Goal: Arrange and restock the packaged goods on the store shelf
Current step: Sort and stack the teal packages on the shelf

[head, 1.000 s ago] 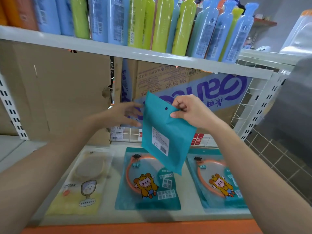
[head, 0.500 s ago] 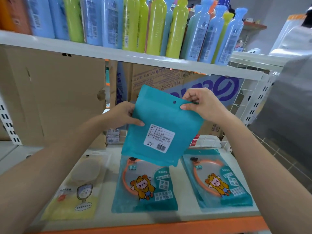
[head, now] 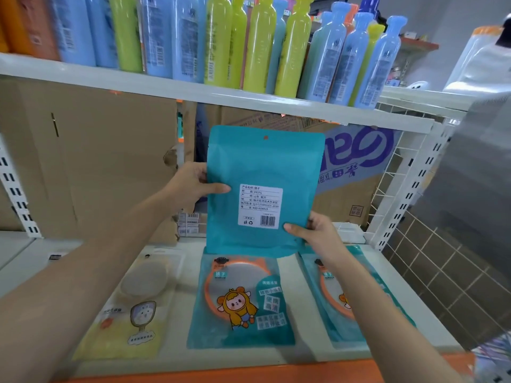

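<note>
While the teal pouch (head: 262, 167) is up off the shelf, it's standing pretty much upright with its back to the camera. You can see the white label (head: 261, 205) with the barcode, and the little hang hole (head: 266, 137) at the top. The left grip (head: 192, 186) has it by the left edge about halfway up, thumb flat across the face pointing at the label, the other fingers tucked behind. The right grip (head: 315, 233) pinches the bottom right corner, thumb on the face just under the barcode, fingers behind too. So the pouch sits between both grips, most of it sticking up above them.

Its bottom edge hangs right over the top of the middle mirror pack (head: 240, 302), which lies flat on the lower shelf (head: 304, 352). I honestly can't tell if they touch. Another teal mirror pack (head: 367, 297) lies just to the right, half hidden under the right forearm, and a yellowish mirror pack (head: 132, 313) lies to the left.

Behind all that are cardboard boxes (head: 96, 167). The upper shelf (head: 193, 92) carries blue and green bottles (head: 260, 45), and a wire grid panel (head: 414, 244) closes off the right side.
</note>
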Motion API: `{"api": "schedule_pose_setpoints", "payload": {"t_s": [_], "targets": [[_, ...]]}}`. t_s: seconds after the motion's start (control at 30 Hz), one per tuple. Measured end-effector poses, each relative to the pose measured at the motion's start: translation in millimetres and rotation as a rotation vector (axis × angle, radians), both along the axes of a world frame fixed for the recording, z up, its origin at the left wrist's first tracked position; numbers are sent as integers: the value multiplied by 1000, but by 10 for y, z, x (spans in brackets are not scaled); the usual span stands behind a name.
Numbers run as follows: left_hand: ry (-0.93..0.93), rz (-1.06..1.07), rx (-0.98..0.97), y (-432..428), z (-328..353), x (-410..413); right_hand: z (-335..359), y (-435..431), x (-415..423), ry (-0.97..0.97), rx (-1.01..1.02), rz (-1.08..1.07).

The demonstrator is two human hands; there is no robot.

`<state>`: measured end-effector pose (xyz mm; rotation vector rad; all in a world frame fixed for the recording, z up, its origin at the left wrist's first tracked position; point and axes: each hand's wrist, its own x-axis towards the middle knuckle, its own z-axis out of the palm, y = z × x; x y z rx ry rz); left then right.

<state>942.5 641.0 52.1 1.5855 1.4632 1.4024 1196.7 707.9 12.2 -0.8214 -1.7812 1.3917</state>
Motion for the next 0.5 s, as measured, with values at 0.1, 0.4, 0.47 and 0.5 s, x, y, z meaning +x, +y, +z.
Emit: {"api": "schedule_pose_setpoints", "payload": {"t_s": [0.1,0.4,0.47,0.5], "targets": [[-44,-2,-38,-15,-53,-3,-17,12,-40,51,13,-102],[39,296,-122,24,-98,40,101,48,-65,-352,492,-467],[133,273,-155,20,-36,185,113,-10,-106,-496,625,-507],[133,247,-173,16,15,275,122,-53,-130,-568,698,-507]]}}
